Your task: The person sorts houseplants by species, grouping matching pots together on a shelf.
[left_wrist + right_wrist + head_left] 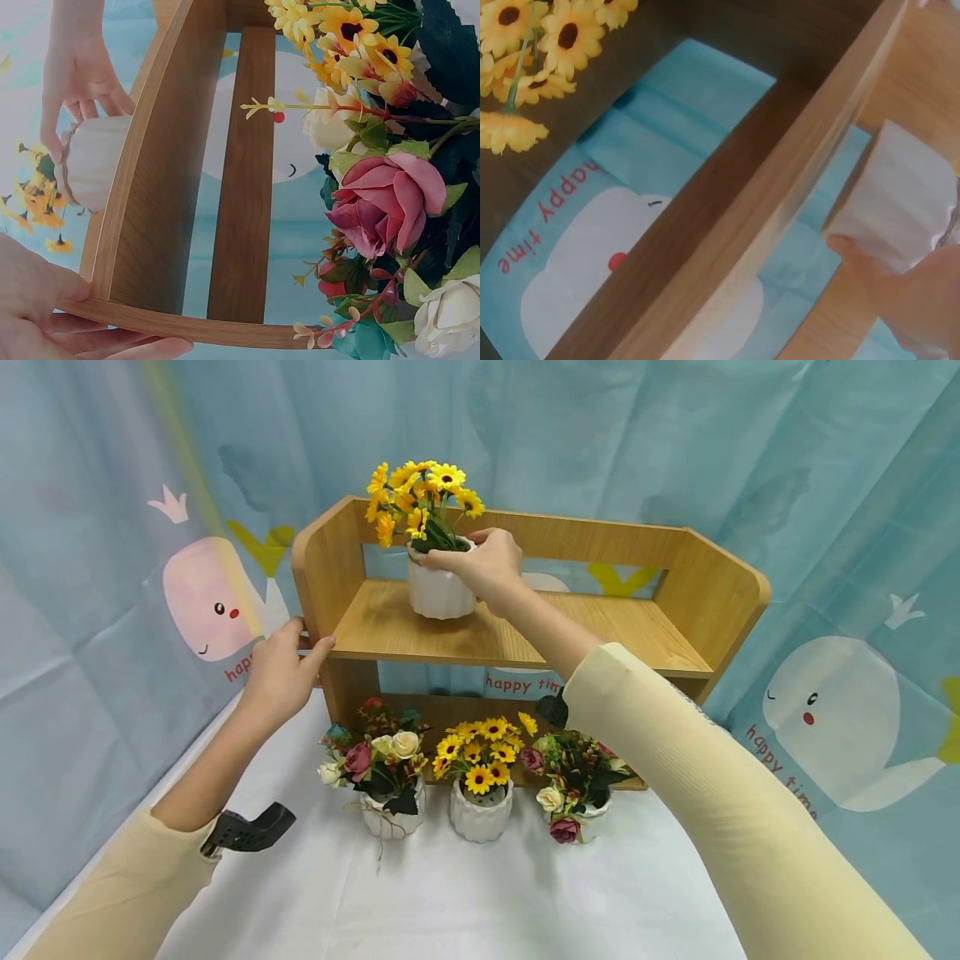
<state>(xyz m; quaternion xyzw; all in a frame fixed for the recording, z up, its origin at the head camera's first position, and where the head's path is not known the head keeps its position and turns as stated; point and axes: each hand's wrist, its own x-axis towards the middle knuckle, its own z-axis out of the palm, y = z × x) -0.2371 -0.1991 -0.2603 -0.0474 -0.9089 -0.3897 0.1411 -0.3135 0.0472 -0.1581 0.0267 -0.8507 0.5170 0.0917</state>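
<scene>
Your right hand (487, 564) is gripping a ribbed white pot with yellow sunflowers (441, 593), closing thumb and fingers around its wall just below the rim and leaving only the pot's width between them. You are holding this pot over the left part of the upper board of a light-brown wooden shelf unit (600, 622). Its long axis is running close to vertical: the base is facing down, the mouth up, and the yellow blooms are spreading upward and leaning left. You cannot tell from these views whether the base is touching the board.

Your left hand (281, 672) is holding the unit's left side panel, the thumb lying on the near edge and the fingers reaching along the outer side, parted by the panel's thickness.

Below, three plants are standing in a row on a white-covered bench (450, 910), near the lower shelf: a white pot with pink and cream roses (393, 810) on the left, a small white pot with yellow sunflowers (482, 814) in the middle, and a white pot with mauve and cream roses (596, 820) on the right. On the far side, a pale-blue curtain with printed whales (562, 443) is hanging.
</scene>
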